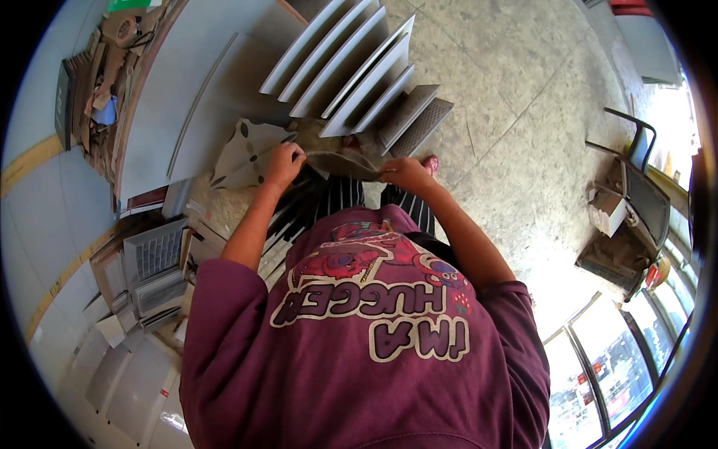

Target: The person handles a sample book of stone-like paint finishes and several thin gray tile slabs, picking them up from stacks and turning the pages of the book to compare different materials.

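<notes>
Low in front of my body, I hold a limp grey-brown piece, like cloth or a thin sheet point(340, 163), stretched between both hands. Its middle sags, and its exact kind is unclear. My left hand point(283, 166) is closed with its fingers pinched at the left end. The fingers of my right hand point(406, 173) close round the right end, above my striped trousers. Beside my left hand lies a pale sheet with dark oval spots point(250, 153). Just beyond the held piece, several thin white panels point(336, 71) stand on edge in a row.
Two brownish panels point(415, 123) end that row. On the left is a large grey board surface point(217, 97) with a pile of scraps point(105, 105). Framed panels point(153, 258) lean lower left. At the right stands a black chair point(643, 198) near boxes, on concrete floor point(516, 97).
</notes>
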Demonstrator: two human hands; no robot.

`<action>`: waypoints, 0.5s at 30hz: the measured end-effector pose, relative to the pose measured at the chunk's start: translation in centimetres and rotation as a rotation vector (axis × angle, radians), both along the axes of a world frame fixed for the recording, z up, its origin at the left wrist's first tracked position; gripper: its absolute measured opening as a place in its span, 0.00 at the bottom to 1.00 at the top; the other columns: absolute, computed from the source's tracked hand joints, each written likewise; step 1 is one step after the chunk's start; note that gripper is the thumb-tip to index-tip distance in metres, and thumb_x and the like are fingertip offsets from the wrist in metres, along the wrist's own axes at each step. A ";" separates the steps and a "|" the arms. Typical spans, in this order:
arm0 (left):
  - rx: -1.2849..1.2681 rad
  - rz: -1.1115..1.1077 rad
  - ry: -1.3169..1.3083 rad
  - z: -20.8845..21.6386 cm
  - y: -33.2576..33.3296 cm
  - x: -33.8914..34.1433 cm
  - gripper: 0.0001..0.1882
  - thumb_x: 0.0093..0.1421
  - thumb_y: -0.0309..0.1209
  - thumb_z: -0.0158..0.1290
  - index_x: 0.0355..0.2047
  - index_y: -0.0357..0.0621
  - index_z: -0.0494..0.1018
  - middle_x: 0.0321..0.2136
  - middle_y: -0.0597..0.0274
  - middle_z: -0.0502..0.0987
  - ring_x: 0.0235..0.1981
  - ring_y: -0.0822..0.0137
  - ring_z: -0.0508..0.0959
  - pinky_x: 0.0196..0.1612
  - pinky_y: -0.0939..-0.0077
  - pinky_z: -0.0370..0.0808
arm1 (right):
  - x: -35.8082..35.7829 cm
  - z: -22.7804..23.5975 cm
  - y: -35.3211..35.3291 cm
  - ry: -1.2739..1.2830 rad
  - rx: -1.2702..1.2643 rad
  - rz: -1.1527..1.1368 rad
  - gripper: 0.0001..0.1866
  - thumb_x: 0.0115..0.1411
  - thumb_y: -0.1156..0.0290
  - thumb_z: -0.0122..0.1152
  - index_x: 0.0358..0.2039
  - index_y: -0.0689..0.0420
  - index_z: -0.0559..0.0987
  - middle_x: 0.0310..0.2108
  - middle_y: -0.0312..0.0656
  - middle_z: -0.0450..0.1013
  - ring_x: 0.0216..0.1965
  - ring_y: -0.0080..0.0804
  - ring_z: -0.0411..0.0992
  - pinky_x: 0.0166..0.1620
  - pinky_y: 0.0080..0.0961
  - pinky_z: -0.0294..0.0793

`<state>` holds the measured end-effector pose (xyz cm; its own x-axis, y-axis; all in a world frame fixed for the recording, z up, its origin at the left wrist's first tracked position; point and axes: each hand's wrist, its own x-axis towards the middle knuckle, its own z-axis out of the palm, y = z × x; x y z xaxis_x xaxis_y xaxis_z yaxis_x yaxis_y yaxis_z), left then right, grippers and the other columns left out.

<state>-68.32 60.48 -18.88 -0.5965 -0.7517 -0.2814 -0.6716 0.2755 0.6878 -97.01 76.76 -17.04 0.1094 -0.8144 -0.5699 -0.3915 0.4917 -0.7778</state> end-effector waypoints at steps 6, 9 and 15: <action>0.193 -0.012 -0.062 1.1 4.4 1.8 0.05 0.47 0.25 0.56 0.23 0.39 0.71 0.24 0.55 0.71 0.28 0.56 0.73 0.32 0.67 0.69 | 1.9 1.6 -0.3 0.068 -0.055 -0.008 0.12 0.46 0.64 0.60 0.31 0.56 0.80 0.27 0.46 0.76 0.31 0.40 0.74 0.38 0.31 0.72; 0.164 -0.063 -0.028 1.2 6.0 1.8 0.05 0.47 0.25 0.56 0.24 0.39 0.71 0.24 0.55 0.71 0.29 0.56 0.73 0.32 0.67 0.69 | 2.3 2.1 0.4 0.156 0.004 -0.001 0.13 0.46 0.63 0.61 0.31 0.54 0.80 0.27 0.46 0.76 0.32 0.41 0.74 0.38 0.30 0.72; 0.156 -0.006 -0.013 0.9 8.3 1.5 0.06 0.46 0.25 0.57 0.24 0.38 0.71 0.24 0.54 0.71 0.28 0.56 0.73 0.32 0.67 0.69 | 0.7 2.5 1.2 0.150 -0.008 0.005 0.12 0.45 0.64 0.61 0.30 0.54 0.81 0.27 0.45 0.76 0.32 0.39 0.75 0.38 0.30 0.72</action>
<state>-66.78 68.81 -17.98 -0.5964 -0.6946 -0.4024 -0.6795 0.1701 0.7137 -96.27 77.95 -14.59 0.0277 -0.8187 -0.5736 -0.5066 0.4832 -0.7141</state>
